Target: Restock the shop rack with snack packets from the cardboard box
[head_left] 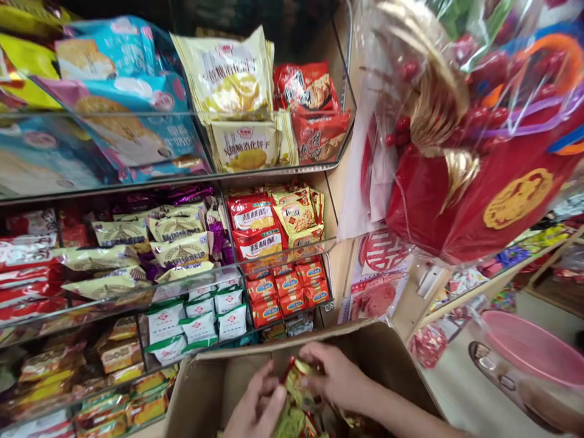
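Note:
Both my hands are inside an open cardboard box at the bottom of the view. My right hand reaches in from the right, with its fingers curled around a small yellow-green snack packet that has red edges. From the left side, my left hand grips the same packet, its thumb against the wrapper. Motion blur hides the exact finger contact. More green and yellow wrapped packets lie below in the box, partly covered by my hands.
Ahead stand shelves with clear dividers, holding yellow biscuit packets, blue packets, red packets and white-green packets. A plastic-wrapped red bag hangs close at upper right. A pink basin stands lower right.

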A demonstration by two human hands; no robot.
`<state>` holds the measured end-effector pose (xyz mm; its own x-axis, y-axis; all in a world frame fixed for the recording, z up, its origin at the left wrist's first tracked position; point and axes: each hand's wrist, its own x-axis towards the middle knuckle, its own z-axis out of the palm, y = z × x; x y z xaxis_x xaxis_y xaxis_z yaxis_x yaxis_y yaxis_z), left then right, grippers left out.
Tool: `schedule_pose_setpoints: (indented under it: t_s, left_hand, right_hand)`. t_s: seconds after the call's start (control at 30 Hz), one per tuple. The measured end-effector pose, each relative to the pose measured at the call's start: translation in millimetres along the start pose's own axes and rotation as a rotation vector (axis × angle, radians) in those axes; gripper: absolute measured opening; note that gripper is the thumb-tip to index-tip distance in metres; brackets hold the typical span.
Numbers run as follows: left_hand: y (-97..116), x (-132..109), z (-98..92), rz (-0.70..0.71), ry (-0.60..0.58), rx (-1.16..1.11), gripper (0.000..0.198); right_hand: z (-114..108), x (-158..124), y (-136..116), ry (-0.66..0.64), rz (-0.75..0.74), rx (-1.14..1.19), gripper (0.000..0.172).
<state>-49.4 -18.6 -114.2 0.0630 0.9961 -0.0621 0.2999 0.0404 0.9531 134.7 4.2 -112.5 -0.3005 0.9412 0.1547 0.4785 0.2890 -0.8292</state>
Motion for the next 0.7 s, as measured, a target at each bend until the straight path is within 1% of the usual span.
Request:
schedule_pose_setpoints:
  t_s: [0.03, 0.1, 0.17, 0.2, 0.23, 0.3, 0.4, 0.5, 0.6, 0.67, 0.7]
  left_hand:
    - [10.4, -0.3, 3.5, -0.014, -0.018, -0.024, 0.055]
    - [30.3, 0.5, 9.7, 0.019, -0.027, -0.037, 0.042]
    - [45.6, 2.6, 14.1, 0.055, 0.017, -0.015, 0.033]
    - [51.4, 3.9, 15.5, 0.079, 0.046, 0.008, 0.032]
    - [56.4, 5.3, 16.4, 0.109, 0.077, 0.038, 0.032]
    - [65.6, 8.6, 16.7, 0.19, 0.144, 0.115, 0.033]
    - [79.7, 15.4, 14.3, 0.321, 0.252, 0.233, 0.035]
    - [91.7, 23.4, 10.8, 0.429, 0.334, 0.303, 0.032]
    - [99.0, 26.4, 9.6, 0.455, 0.39, 0.298, 0.036]
    - [102.4, 22.8, 10.9, 0.403, 0.404, 0.215, 0.032]
    - [104.0, 19.2, 11.8, 0.362, 0.392, 0.16, 0.03]
  right_hand:
    - [-5.2, 0.4, -13.4, 0.026, 0.018, 0.164, 0.021]
    - [-9.6, 0.6, -33.6, 0.036, 0.084, 0.435, 0.017]
    - [-9.5, 0.2, -44.1, 0.066, 0.129, 0.574, 0.016]
    - [-9.5, 0.2, -46.4, 0.106, 0.126, 0.575, 0.021]
    - [-10.2, 0.3, -47.5, 0.168, 0.102, 0.527, 0.026]
    - [-14.3, 1.9, -48.5, 0.304, -0.007, 0.332, 0.035]
    - [-24.3, 7.6, -52.0, 0.478, -0.222, 0.044, 0.035]
    - [-33.7, 15.5, -58.3, 0.59, -0.395, -0.113, 0.034]
    - [-43.4, 21.7, -63.1, 0.653, -0.481, -0.189, 0.035]
    - [-50.9, 22.9, -63.5, 0.722, -0.532, -0.252, 0.034]
    - [-54.2, 22.3, -62.7, 0.763, -0.57, -0.291, 0.031]
